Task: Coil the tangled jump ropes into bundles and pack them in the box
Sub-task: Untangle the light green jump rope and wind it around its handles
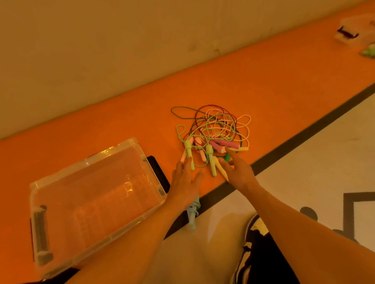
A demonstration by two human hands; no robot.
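Observation:
A tangle of jump ropes (214, 130) in green, pink, dark red and yellow lies on the orange bench (139, 106), with their handles (211, 158) fanned toward me. A clear plastic box (95, 204) stands open and empty to the left of the pile. My left hand (186, 182) lies with straight fingers just below the handles, fingertips touching a pale green one. My right hand (239, 171) reaches in from the right with spread fingers, the index tip at a yellow handle. Neither hand holds anything.
A dark flat object (159, 173) sits between the box and my left hand. A pale blue rope handle (192, 212) hangs off the bench's front edge. Far right on the bench are blurred containers (368, 35). My shoe (251, 256) stands on the pale floor.

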